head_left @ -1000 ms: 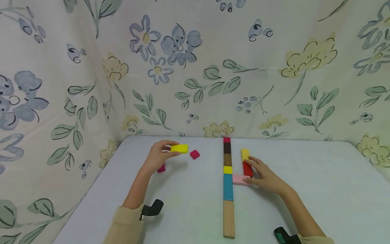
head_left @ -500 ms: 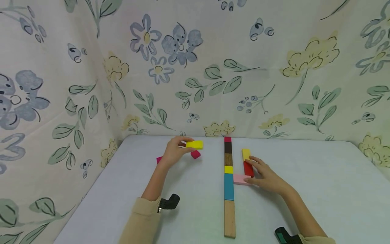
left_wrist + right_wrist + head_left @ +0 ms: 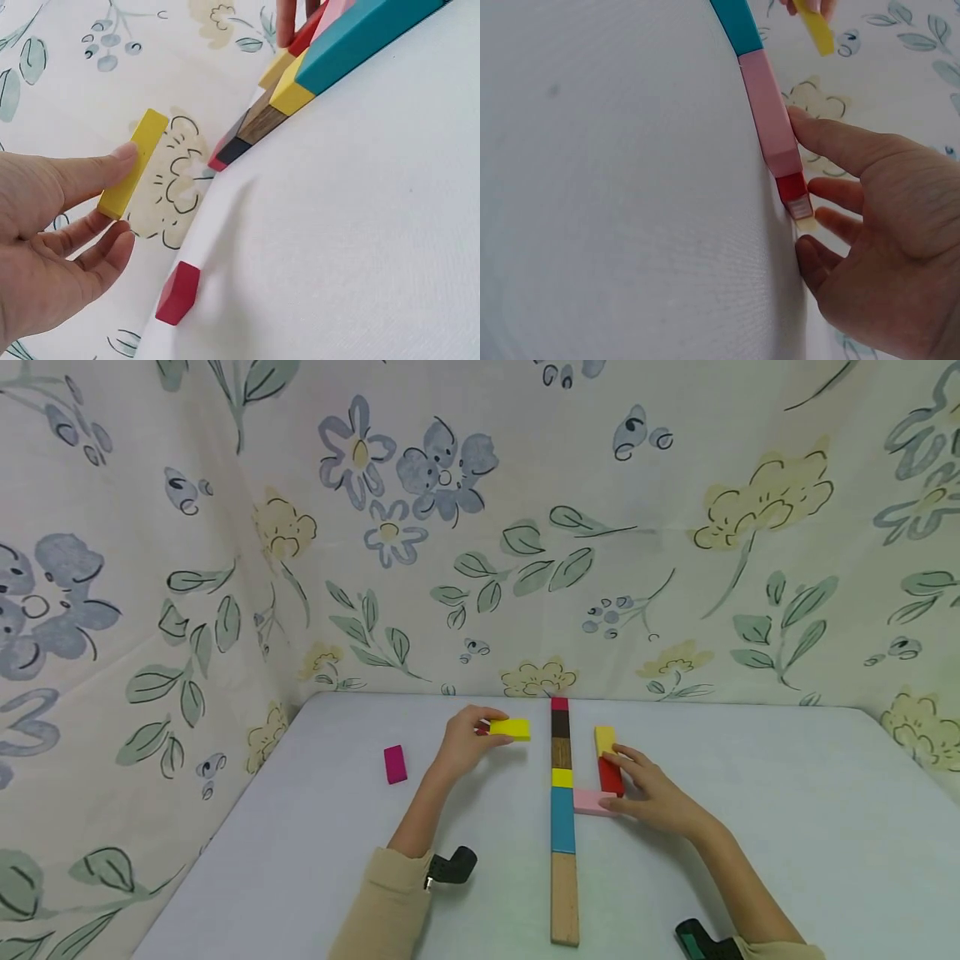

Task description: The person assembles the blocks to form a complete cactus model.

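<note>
My left hand pinches a yellow block between thumb and fingers, raised above the table left of a long row of blocks. The left wrist view shows this yellow block tilted in the grip. My right hand rests at the row's right side, its thumb touching a pink block and its fingers lying by a red block. A pale yellow block continues from the red one. The pink block's end meets the row's blue block.
The row also has a light wooden block, a small yellow block, a brown block, a dark block and a red end. A magenta block lies left. A red block lies near the back edge.
My left hand has carried the yellow block to the right, toward the row, uncovering the magenta block and mostly covering the small red block. My right hand has stayed in place.
</note>
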